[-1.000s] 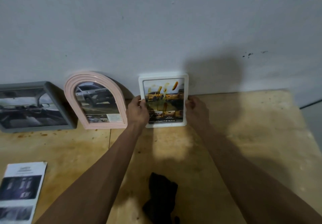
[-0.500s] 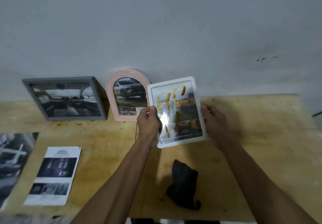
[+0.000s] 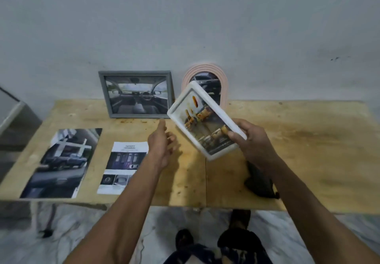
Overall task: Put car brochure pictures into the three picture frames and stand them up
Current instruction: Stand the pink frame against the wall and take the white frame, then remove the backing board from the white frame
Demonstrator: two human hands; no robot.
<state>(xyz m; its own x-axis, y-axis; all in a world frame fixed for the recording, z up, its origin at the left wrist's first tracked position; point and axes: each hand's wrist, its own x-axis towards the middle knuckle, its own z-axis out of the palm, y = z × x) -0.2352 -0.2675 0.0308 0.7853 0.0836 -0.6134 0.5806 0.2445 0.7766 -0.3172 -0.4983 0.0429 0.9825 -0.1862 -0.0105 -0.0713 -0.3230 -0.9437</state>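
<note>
My right hand (image 3: 251, 140) grips the lower right edge of the white picture frame (image 3: 203, 120), held tilted in the air above the wooden table (image 3: 308, 150); it holds a picture of yellow cars. My left hand (image 3: 162, 144) hovers to the frame's left with relaxed fingers, holding nothing. A grey frame (image 3: 137, 94) with a car-interior picture stands against the wall. A pink arched frame (image 3: 207, 85) with a car picture stands behind the white one, partly hidden.
Two brochure sheets lie flat on the left of the table: a large car picture (image 3: 61, 161) and a smaller white page (image 3: 123, 167). A black cloth (image 3: 260, 181) lies near the front edge under my right forearm. A grey box (image 3: 12, 115) stands at far left.
The white frame was lifted off the wall, first in both hands. Now my left hand has let go and only the right holds it, tilted further. The view has pulled back.
</note>
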